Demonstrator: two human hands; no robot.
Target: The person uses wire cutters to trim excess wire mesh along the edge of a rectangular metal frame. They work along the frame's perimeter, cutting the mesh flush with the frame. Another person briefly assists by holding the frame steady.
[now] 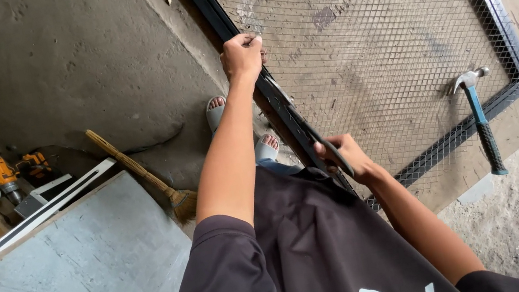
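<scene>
Shirt [305,257]: dark, nearest the lens, fills the lower middle; both bare arms reach forward out of its sleeves.
Floor [74,71]: rough grey concrete, cracked and patched, carrying everything else.
Mesh panel [367,38]: large rectangle of fine wire mesh in a dark metal frame, lying flat on the floor ahead and to the right of the person.
Frame edge [210,8]: the near long side of the panel, running diagonally from top centre down toward the body; both hands sit on it.
Grey board [66,281]: flat sheet at lower left, with white and black strips along its upper edge.
Broom [139,172]: wooden handle, straw head, lying on the floor left of the arm.
Hammer [481,121]: blue-handled claw hammer resting on the mesh near the far right corner, well apart from both hands.
Drill [4,176]: orange and black, at far left among clutter.
Left hand [242,57]: grip closed tight round the frame edge, higher along the rail.
Right hand [344,157]: grip wrapped round a dark tool [314,137], perhaps snips or pliers, laid along the rail; cannot tell its jaws.
Feet [239,128]: sandalled, just beside the frame.
Judgement: work goes best with the left hand pinning the rail steady, the tool kept flush to the frame, toes clear.
</scene>
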